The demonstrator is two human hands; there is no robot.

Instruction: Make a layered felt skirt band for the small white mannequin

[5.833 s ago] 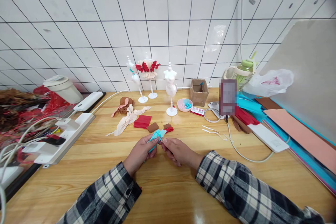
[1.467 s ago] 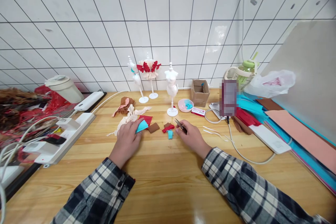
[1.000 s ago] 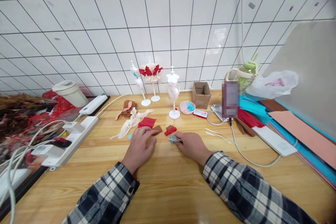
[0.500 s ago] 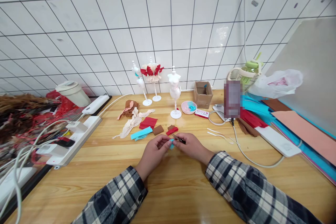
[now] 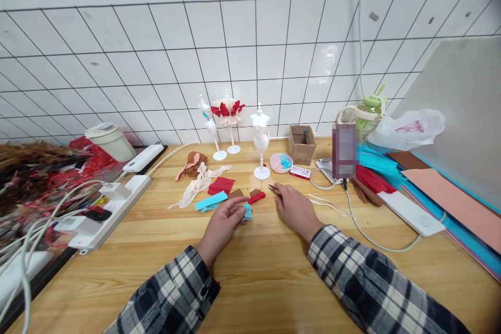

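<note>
My left hand (image 5: pixel 224 222) rests on the wooden table (image 5: pixel 250 271), its fingers closed on a small turquoise paper piece (image 5: pixel 247 212). My right hand (image 5: pixel 294 209) lies a little to the right, holding small metal scissors (image 5: pixel 274 189) whose tips point toward the white mannequin stand (image 5: pixel 261 141). A larger turquoise paper strip (image 5: pixel 210 201) lies left of my left hand. Red paper (image 5: pixel 221 185), a small red scrap (image 5: pixel 257 197) and brown scraps sit just beyond my fingers.
Two more small mannequins (image 5: pixel 225 120), one dressed in red and cream, stand by the tiled wall. A pink bowl (image 5: pixel 281 163), a cardboard box (image 5: pixel 301 143), a power strip (image 5: pixel 105 209) with cables at left, and coloured sheets (image 5: pixel 450 198) at right.
My hands have parted: the right one moved the scissors away to the right and farther back, the left one kept the small turquoise piece and lowered to the table.
</note>
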